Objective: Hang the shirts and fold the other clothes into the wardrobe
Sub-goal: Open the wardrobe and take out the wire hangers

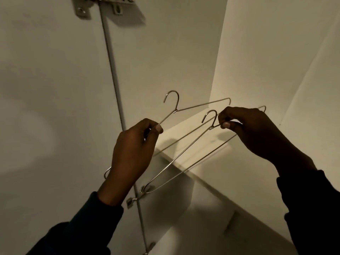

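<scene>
The left hand (135, 150) pinches the sloping arm of one wire hanger (202, 104) between thumb and fingers; the right hand (250, 129) pinches a second hanger (185, 150) just beside its hook. The hands are apart and the two hangers cross between them, held over a white shelf (211, 162) inside the wardrobe (257, 61). My guess is that they are being teased apart — an early step. No shirt or other clothing is in view, so hanging and folding both seem still to do. A hinge (82, 10) sits at the top edge — the marks beside it are cut off and unreadable; no brand or label shows
</scene>
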`<state>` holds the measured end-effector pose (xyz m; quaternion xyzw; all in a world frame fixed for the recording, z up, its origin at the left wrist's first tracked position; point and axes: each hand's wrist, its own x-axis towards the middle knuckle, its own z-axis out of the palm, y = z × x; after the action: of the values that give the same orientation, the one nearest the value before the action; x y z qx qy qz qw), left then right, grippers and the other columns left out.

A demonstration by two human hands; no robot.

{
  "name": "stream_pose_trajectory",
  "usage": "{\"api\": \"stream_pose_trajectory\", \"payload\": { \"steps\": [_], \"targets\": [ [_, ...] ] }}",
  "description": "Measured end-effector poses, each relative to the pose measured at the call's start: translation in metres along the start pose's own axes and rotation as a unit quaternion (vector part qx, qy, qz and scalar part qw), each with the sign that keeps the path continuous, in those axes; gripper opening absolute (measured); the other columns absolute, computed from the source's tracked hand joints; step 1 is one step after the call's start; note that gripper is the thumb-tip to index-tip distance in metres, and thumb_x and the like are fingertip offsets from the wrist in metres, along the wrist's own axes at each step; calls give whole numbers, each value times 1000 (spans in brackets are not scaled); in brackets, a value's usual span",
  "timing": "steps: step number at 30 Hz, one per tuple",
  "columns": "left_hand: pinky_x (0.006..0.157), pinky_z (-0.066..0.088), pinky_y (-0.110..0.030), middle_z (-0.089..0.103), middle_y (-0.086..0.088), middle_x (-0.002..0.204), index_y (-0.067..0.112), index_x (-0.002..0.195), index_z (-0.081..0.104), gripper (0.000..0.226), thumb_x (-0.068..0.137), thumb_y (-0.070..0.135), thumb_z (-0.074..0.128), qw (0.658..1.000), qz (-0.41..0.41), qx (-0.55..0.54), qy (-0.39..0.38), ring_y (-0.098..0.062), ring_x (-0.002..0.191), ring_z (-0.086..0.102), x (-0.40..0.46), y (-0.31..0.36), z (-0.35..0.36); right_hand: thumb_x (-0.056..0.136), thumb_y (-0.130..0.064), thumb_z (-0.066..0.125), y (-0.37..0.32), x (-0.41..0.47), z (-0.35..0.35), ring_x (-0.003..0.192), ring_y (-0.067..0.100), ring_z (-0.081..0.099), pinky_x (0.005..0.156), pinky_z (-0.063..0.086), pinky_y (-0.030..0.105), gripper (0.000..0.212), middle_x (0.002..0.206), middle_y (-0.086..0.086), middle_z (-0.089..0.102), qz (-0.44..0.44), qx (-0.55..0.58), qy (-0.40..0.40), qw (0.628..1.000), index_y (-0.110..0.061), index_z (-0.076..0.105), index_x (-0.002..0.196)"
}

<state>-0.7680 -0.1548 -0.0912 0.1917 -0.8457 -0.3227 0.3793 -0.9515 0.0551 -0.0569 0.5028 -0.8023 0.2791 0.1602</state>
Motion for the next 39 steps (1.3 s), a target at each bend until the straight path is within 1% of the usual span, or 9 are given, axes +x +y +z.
{"api": "stream_pose_trajectory", "payload": {
  "steps": [6,10,14,18,20,23,26,31,39],
  "targets": [
    [59,43,-6,62,18,67,27,93,73,19,96,37,56,997,-60,-54,-3,-3,65,59,-108,4,-89,95,-14,58,-89,-70,23,87,14,60,78,46,29,8,93,-3,68,-25,27,17,999,-16,65,92],
    [54,42,-12,61,12,66,34,87,72,20,95,41,55,991,-123,-44,-14,-5,53,53,-177,-2,-137,90,-22,54,-134,-96,64,125,27,46,98,29,23,14,128,7,58,-69,21,9,997,-16,67,92],
    [53,39,-15,58,7,64,36,85,71,27,89,51,49,980,-197,-7,37,-6,54,50,-249,-10,-175,93,-27,50,-176,-110,104,147,18,27,111,30,41,14,151,1,44,-156,139,-92,974,-23,64,93],
    [63,45,-30,57,-2,64,33,86,71,28,85,51,50,960,-259,-22,105,-13,60,52,-317,9,-203,92,-18,57,-226,-125,134,153,18,12,110,24,44,9,163,-2,25,-252,189,-123,941,-23,64,89],
    [66,49,-31,62,-10,73,32,86,70,27,84,51,51,943,-296,-19,153,-21,68,57,-355,22,-216,94,-18,55,-256,-138,143,152,15,16,109,24,41,11,159,-4,33,-288,220,-139,922,-24,63,89],
    [63,48,-29,64,-2,70,31,84,70,21,93,41,54,923,-339,24,181,-10,63,59,-411,33,-232,94,-18,54,-296,-160,154,144,11,32,106,22,30,12,133,-11,50,-304,269,-160,900,-26,62,93],
    [62,48,-34,64,-1,68,32,86,70,23,92,45,52,898,-366,59,238,-19,64,61,-465,43,-252,92,-19,56,-346,-184,161,112,16,53,96,22,21,13,111,-11,54,-333,300,-178,876,-28,64,97],
    [63,46,-27,67,9,68,28,82,72,23,94,39,54,849,-391,63,351,-2,62,59,-537,50,-283,90,-14,61,-430,-216,165,101,21,55,87,23,27,16,105,-4,59,-405,315,-181,839,-25,66,100],
    [64,44,-30,69,5,74,22,84,72,21,100,25,58,756,-444,81,475,-5,64,57,-671,48,-354,87,-7,68,-588,-300,177,96,22,56,83,22,26,19,99,-3,60,-499,319,-195,782,-23,65,96]
  ]
}}
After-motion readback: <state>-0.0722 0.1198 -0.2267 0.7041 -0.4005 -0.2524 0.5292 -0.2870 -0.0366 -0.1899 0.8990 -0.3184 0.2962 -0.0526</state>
